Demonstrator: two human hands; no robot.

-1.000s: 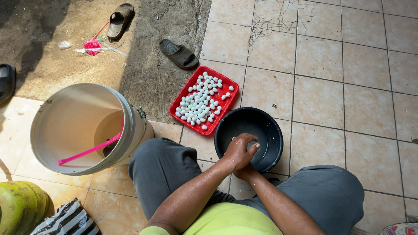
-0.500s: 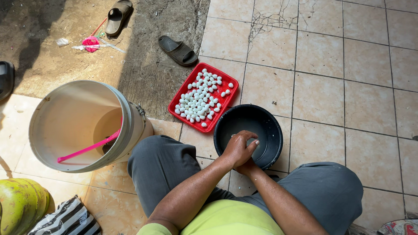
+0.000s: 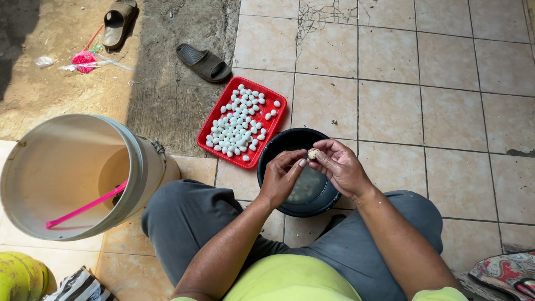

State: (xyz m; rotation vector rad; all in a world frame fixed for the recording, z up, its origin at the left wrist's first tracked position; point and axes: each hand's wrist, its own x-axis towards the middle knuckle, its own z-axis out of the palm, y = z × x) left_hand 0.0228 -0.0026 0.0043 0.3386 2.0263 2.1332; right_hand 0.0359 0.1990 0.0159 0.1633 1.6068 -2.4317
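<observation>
Both hands meet over the black bowl [image 3: 278,146]: the left hand [image 3: 282,177] and right hand [image 3: 341,166] pinch a small speckled egg [image 3: 313,154], apparently partly peeled, beside the red tray [image 3: 210,124] of white eggs [image 3: 239,125].

The floor [image 3: 390,111] is laid in pale beige square tiles with dark grout, one tile cracked near the top, and it gives way on the left to rough bare concrete and dirt [image 3: 167,83]. Daylight falls bright on the tiles, with a band of shadow across the concrete. Two dark sandals [image 3: 203,62] lie out there, and a big white bucket [image 3: 67,173] stands at the tile's edge.
</observation>
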